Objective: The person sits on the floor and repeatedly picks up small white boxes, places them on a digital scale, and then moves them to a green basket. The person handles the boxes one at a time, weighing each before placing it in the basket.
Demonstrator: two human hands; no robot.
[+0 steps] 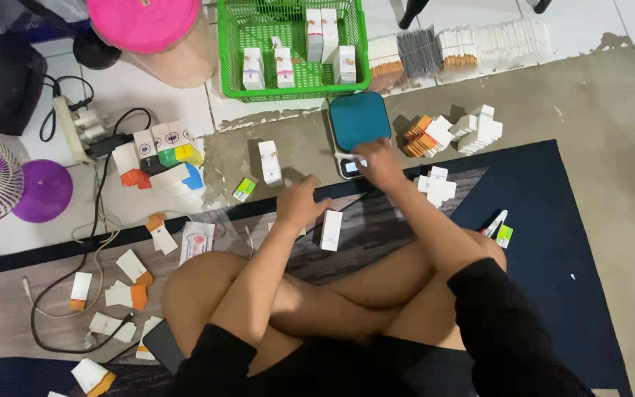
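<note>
White box point(331, 229) stands just beside the empty left hand point(299, 201); right hand point(380, 162) presses the scale point(358, 125).

A white tiled floor point(148, 92) carries a dark blue mat point(553, 250) and a bare grey concrete patch point(597, 95); on it sit a green plastic basket point(233, 55), a small teal-topped scale point(359, 125) and a white power strip point(75, 129). Small white upright cartons point(270, 162) and flattened white-and-orange cartons point(130, 268) lie scattered about.

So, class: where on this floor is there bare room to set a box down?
Free: the dark blue mat right of the person's knee, and the bare concrete beyond it. Crowded: around the scale, where the right hand rests, and the box-strewn floor at left near the cables.
</note>
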